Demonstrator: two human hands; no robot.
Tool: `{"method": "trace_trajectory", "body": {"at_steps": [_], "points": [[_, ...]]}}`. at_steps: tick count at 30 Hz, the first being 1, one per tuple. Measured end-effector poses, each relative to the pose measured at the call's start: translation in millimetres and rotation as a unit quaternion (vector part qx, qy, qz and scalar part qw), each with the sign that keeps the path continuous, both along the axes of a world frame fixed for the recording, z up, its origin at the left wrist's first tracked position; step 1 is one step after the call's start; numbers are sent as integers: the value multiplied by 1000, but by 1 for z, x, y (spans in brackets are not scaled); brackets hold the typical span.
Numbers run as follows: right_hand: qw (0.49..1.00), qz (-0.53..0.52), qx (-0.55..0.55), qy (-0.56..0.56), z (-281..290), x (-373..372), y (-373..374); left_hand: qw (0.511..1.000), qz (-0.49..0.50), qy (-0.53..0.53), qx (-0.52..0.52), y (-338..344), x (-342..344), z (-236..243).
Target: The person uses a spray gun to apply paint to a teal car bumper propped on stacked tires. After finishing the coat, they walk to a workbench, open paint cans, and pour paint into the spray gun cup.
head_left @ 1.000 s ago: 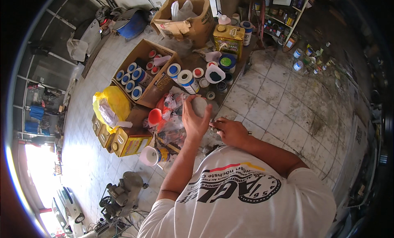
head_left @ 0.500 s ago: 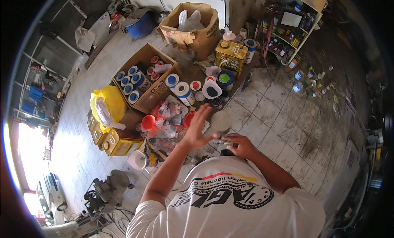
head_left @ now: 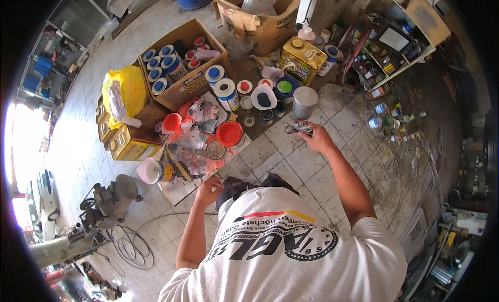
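Left hand at 7 o'clock, fingers curled, resting near the knee; grip contents unclear. One red lid at 10 o'clock of centre. Right hand at 1 o'clock, closed around one small metal piece. One grey can just above it.

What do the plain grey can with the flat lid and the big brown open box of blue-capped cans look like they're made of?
Grey cylindrical can: probably bare metal, with a dull silvery sheen on its flat lid. Big brown open box: corrugated cardboard by its look, matte tan with folded flaps and creased edges.
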State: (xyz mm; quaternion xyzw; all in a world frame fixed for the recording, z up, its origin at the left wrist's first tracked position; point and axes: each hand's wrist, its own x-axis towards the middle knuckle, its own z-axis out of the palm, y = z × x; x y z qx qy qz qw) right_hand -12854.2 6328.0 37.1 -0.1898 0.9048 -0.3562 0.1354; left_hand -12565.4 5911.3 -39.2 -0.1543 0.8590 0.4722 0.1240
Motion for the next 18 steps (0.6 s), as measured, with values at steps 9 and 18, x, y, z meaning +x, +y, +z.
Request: {"method": "trace_trajectory", "body": {"at_steps": [9, 18], "points": [[990, -89, 99, 44, 3, -53, -39, 899, 119, -401, 128, -11, 133, -142], [998, -27, 53, 13, -16, -101, -38, 854, 350, -329, 198, 8, 152, -112]]}}
